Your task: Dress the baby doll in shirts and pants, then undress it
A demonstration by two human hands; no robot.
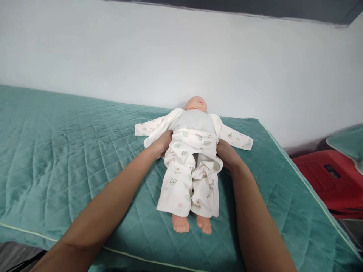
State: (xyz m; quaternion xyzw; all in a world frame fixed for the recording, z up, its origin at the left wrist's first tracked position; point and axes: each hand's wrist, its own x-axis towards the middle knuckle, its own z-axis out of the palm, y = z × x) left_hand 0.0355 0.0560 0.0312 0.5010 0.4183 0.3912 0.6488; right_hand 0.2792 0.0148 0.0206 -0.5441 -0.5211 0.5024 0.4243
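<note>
A baby doll (196,104) lies on its back, head toward the wall and bare feet toward me. It wears an open white printed jacket (235,138) with sleeves spread to both sides, over a grey torso. White printed pants (176,185) cover its legs up to the waist. My left hand (165,142) grips the pants' waist at the doll's side, fingers closed and partly hidden by cloth. On the opposite side my right hand (227,153) is closed at the pants' waist too, its fingertips tucked out of sight.
Under the doll spreads a green quilted bed cover (85,158) with pale piping along its edge. A white wall (141,56) stands behind it. Right of the bed are a red plastic item (329,181) and another green cushion (347,141).
</note>
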